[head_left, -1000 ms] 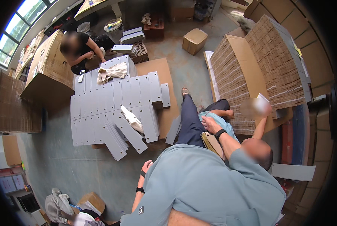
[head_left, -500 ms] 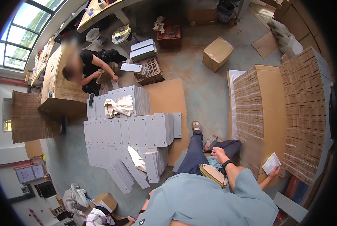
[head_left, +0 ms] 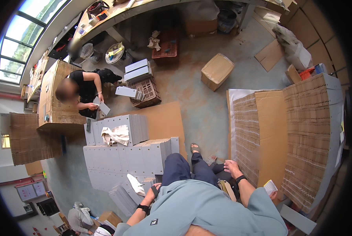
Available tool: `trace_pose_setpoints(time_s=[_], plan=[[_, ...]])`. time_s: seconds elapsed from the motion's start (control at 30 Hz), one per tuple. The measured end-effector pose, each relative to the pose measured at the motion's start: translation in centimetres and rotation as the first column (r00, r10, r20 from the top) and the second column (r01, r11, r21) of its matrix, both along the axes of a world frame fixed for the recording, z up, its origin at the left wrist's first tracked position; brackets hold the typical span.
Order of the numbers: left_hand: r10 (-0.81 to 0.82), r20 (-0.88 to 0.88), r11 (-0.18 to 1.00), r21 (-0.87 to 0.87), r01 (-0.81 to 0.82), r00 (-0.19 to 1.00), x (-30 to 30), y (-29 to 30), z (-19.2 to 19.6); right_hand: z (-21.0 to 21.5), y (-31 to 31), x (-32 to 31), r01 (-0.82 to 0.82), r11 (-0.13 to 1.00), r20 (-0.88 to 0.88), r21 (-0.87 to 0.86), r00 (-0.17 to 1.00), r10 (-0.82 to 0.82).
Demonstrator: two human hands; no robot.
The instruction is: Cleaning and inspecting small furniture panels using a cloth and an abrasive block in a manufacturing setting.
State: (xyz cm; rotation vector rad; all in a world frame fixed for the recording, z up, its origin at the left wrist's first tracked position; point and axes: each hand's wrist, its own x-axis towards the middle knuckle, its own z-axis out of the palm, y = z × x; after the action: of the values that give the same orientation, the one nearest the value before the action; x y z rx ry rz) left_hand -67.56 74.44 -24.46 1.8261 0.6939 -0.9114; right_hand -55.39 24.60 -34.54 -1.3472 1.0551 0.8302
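Note:
My right hand (head_left: 233, 168), with a dark band at its wrist, hovers over my lap beside a tan bag (head_left: 226, 190). Its fingers are loosely bent and apart, and nothing shows in them. My left hand (head_left: 151, 191) is at my left side, close to the near stacks of grey panels (head_left: 121, 196) and a white cloth (head_left: 135, 184). A dark strip lies across that hand, and its fingers are too hidden to read. Just past my right sleeve, another person's hand (head_left: 273, 194) holds a small printed card (head_left: 270, 187).
Grey panels (head_left: 123, 155) stand in rows on cardboard, a cloth (head_left: 115, 135) on top. A co-worker (head_left: 87, 84) sits beyond, holding a panel (head_left: 101, 107). At right are cardboard-divided stacks (head_left: 307, 129); a carton (head_left: 217, 71) and plastic crate (head_left: 146, 93) stand farther off.
My view has shifted, and my left hand has come into sight at my side. The co-worker has raised a grey panel. The card beside me shows lower and partly covered.

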Motion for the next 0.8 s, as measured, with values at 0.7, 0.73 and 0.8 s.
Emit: trace_pose_setpoints(time_s=[0.7,0.73,0.8], plan=[[0.133,0.3,0.952,-0.304,-0.038,0.945,18.9,-2.8,-15.6,3.2,-6.2,17.6,-0.048,0.99,0.181,-0.129,0.981,0.071],[0.117,0.383,0.962,-0.273,-0.009,0.916,20.4,-2.8,-16.7,3.7,-5.9,19.1,-0.093,0.985,0.17,-0.146,0.978,0.118],[0.078,0.345,0.968,-0.251,0.012,0.935,22.7,-4.0,-16.0,4.0,-6.0,22.2,-0.146,0.978,0.206,-0.15,0.963,0.176]])
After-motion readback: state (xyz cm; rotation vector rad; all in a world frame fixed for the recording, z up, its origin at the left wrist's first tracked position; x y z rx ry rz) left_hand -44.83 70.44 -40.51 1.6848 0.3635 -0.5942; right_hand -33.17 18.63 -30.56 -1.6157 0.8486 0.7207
